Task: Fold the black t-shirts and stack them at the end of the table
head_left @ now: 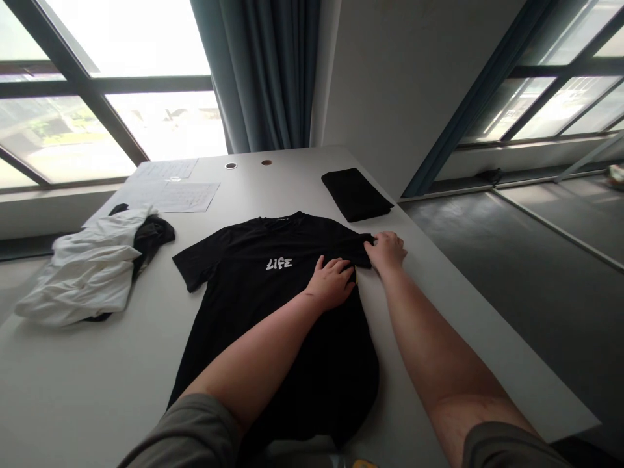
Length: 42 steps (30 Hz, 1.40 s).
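A black T-shirt (244, 286) with small white lettering on its chest lies spread on the white table, its collar toward the far side. My left hand (332, 282) rests with fingers spread on the shirt, near the armpit on the right side. At the end of the right-hand sleeve, my right hand (388, 251) pinches the hem between thumb and fingers. The left-hand sleeve lies flat and angled outward. My left forearm crosses over the shirt's body and hides part of it.
A folded black garment (355, 194) lies at the table's far right. White and black clothes (92, 266) are heaped on the left. Papers (190, 196) lie at the far left, near two cable holes. The table (468, 351) ends along a slanting right edge above the grey floor.
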Each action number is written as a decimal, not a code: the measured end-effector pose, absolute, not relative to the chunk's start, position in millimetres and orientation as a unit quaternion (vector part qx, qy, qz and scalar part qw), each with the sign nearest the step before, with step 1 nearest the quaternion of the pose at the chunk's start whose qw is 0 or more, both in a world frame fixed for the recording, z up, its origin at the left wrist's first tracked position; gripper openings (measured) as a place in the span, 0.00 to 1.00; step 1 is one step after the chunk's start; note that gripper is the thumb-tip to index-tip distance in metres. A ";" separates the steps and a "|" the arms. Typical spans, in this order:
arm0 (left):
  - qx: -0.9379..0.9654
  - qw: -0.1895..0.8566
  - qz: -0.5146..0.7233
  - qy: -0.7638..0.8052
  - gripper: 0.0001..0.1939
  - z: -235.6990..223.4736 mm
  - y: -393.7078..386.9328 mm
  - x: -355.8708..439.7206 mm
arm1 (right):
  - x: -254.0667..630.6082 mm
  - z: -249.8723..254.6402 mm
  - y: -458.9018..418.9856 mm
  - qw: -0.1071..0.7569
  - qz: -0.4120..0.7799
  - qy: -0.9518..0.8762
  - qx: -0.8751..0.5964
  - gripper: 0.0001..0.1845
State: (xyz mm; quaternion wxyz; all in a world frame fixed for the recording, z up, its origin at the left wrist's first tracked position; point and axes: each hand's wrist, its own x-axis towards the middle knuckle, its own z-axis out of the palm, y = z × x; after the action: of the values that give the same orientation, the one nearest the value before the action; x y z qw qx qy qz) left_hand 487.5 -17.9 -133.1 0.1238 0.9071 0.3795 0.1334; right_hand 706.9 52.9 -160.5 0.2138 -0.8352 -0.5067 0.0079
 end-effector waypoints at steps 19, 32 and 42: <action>0.947 0.097 0.057 0.301 0.32 -145.8 -19.2 490.3 | 672.2 -114.4 98.8 0.422 0.032 -0.607 -0.672 0.12; 0.872 0.455 0.004 0.179 0.16 -63.6 0.1 452.3 | 616.4 -79.6 63.2 0.335 0.117 -0.686 -0.636 0.17; 0.772 0.152 0.347 0.510 0.12 -111.5 43.0 416.9 | 625.3 -104.5 40.5 0.311 0.311 -0.702 -0.560 0.25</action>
State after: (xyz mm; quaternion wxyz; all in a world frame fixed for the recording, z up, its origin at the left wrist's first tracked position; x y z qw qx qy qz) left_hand 416.9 43.0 -111.5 0.1520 0.7722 0.5102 0.3468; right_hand 625.3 40.5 -104.5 0.3111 -0.5598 -0.7025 0.3105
